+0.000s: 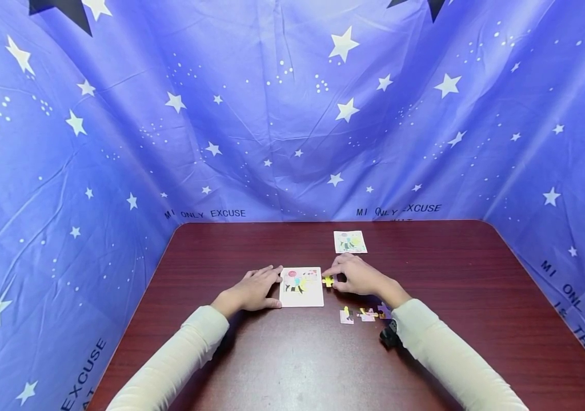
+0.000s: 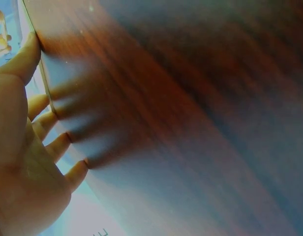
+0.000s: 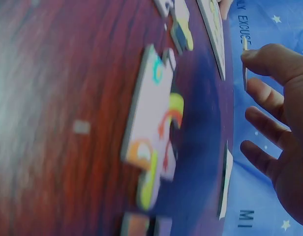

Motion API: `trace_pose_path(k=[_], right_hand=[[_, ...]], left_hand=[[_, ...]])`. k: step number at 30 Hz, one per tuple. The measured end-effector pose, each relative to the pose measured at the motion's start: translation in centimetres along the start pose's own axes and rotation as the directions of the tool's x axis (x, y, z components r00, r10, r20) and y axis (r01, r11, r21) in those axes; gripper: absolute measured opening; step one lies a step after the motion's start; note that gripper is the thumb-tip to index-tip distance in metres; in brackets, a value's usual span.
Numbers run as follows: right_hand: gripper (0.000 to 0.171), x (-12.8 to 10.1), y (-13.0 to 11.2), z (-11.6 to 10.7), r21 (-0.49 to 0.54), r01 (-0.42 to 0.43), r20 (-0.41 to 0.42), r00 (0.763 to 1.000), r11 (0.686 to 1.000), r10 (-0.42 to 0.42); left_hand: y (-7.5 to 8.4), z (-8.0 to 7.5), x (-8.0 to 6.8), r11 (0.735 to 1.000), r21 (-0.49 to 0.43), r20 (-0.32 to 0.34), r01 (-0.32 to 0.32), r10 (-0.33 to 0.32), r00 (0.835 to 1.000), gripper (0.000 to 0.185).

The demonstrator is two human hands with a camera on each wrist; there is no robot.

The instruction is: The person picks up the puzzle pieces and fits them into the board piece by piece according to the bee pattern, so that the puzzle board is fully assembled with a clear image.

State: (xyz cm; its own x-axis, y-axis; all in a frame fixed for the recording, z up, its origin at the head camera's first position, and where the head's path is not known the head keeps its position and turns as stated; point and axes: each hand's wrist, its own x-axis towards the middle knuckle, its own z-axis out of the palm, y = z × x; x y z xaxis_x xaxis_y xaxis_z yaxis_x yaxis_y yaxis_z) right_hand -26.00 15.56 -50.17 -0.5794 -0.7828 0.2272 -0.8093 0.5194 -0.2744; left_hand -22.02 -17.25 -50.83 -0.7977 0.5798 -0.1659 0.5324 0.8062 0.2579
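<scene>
Star-printed blue cloth backs the dark wood bench [image 1: 477, 319]; left hand [image 1: 253, 290] flat, steadying the white puzzle board [image 1: 301, 287]; right hand [image 1: 356, 275] pinches a yellow puzzle piece [image 1: 328, 281], best slid in level.

Table [image 1: 452, 319] was dark reddish wood grain, the backdrop [image 1: 117, 142] blue-purple with white and cream stars plus black lettering, the board [image 1: 303, 294] white with a colourful cartoon print, the piece [image 1: 328, 281] yellow, and the sleeves [image 1: 179, 359] cream.

Dark wooden table [image 1: 477, 319] bears puzzle board [image 1: 301, 297], loose pieces [image 1: 366, 314] (three-odd), card [image 1: 350, 242].
</scene>
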Motion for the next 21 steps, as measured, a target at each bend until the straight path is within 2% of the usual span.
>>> trace_pose_path(k=[7,21], right_hand=[[0.029,1.1,-0.8,0.6,0.019,-0.052,0.059,0.997,0.998,0.051],[0.029,2.6,-1.5,1.9,-0.03,-0.063,0.104,0.992,0.998,0.065]], left_hand=[[-0.1,0.1,0.0,1.0,0.0,-0.005,0.001,-0.001,1.0,0.065],[-0.3,0.2,0.1,1.0,0.002,-0.007,0.002,-0.002,1.0,0.064]])
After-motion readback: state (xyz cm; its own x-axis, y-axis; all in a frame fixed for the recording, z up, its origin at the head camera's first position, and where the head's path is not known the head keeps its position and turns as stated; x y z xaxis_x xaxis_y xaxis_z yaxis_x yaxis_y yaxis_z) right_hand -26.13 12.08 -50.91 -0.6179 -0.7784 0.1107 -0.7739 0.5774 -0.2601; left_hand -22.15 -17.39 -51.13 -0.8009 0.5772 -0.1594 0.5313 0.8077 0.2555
